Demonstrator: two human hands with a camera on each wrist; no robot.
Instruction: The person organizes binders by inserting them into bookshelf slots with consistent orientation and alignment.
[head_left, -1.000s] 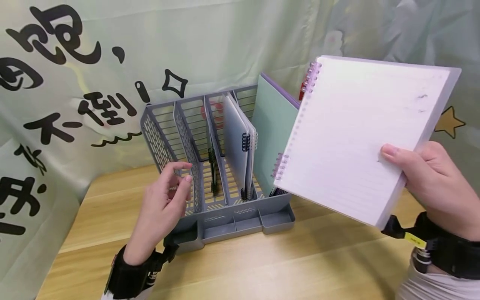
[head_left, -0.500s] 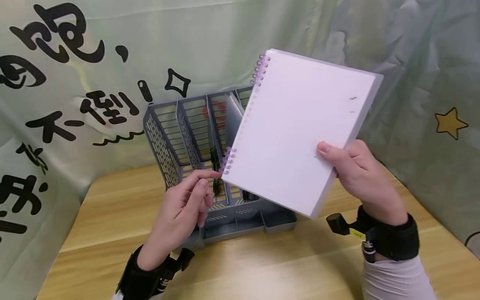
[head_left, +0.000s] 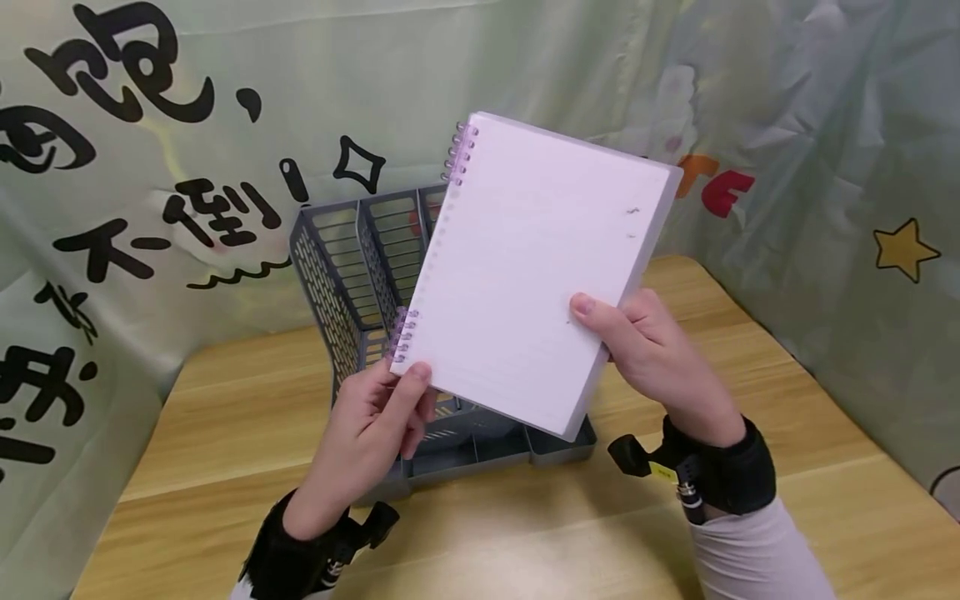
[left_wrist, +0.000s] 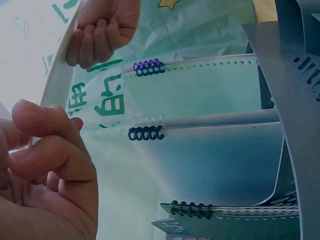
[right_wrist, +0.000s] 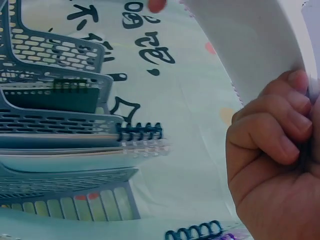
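A spiral notebook with a white page showing and purple coils down its left side hangs tilted above the desk organizer in the head view. My right hand grips its right edge, thumb on the page and fingers behind. At the lower left corner, below the coils, my left hand pinches it between thumb and fingers. The grey desk organizer, with upright slots, is partly hidden behind the notebook. In the left wrist view, a blue-tinted notebook and a pale green notebook stand in it.
A dark green coil-bound notebook stands in another slot, seen in the right wrist view. Shallow trays run along the organizer's front. The wooden table carries it, and a printed curtain hangs close behind.
My right hand has brought the notebook leftward from the right side, across the organizer. My left hand has moved slightly right and taken hold of the notebook's lower left corner.
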